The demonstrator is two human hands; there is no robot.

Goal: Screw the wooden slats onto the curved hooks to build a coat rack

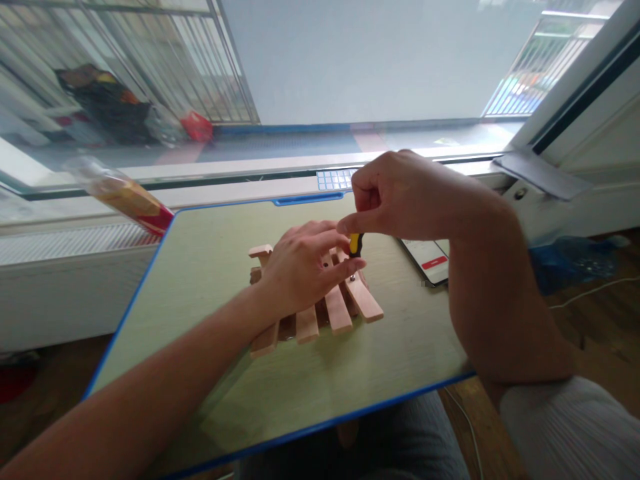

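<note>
A wooden slatted piece [338, 311] lies on the small table, its pale bars side by side, with a screw [353, 278] showing on the rightmost bar. My left hand [307, 267] is laid over the slats and holds them, thumb and forefinger reaching either side of a yellow and black screwdriver [355, 244]. The screwdriver stands roughly upright over the rightmost bar. From above, my right hand [395, 197] has its curled fingers closed on the top of the handle. Its tip is hidden behind my left thumb.
The table [200, 267] has a blue rim. A phone or tablet [425, 260] lies at its right, partly behind my right forearm. A plastic bottle [127, 200] leans beyond the left edge. A blue-and-white gridded item [334, 180] lies on the window sill [295, 187].
</note>
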